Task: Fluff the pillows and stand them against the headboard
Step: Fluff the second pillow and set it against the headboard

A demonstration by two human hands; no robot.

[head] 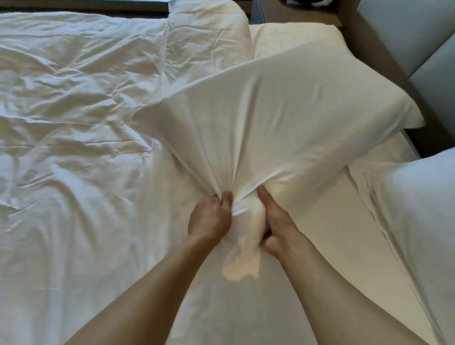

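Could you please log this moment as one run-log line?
step: fluffing | left hand: gripping pillow end | right hand: gripping same end | pillow: not yet against headboard

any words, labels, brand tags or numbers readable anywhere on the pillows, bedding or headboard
None: no text, label, tag or number can be read anywhere in the view.
The pillow in both hands' grip (left hand, right hand), the duvet and the headboard are plain.
A dark item at the top edge is too cut off to tell.
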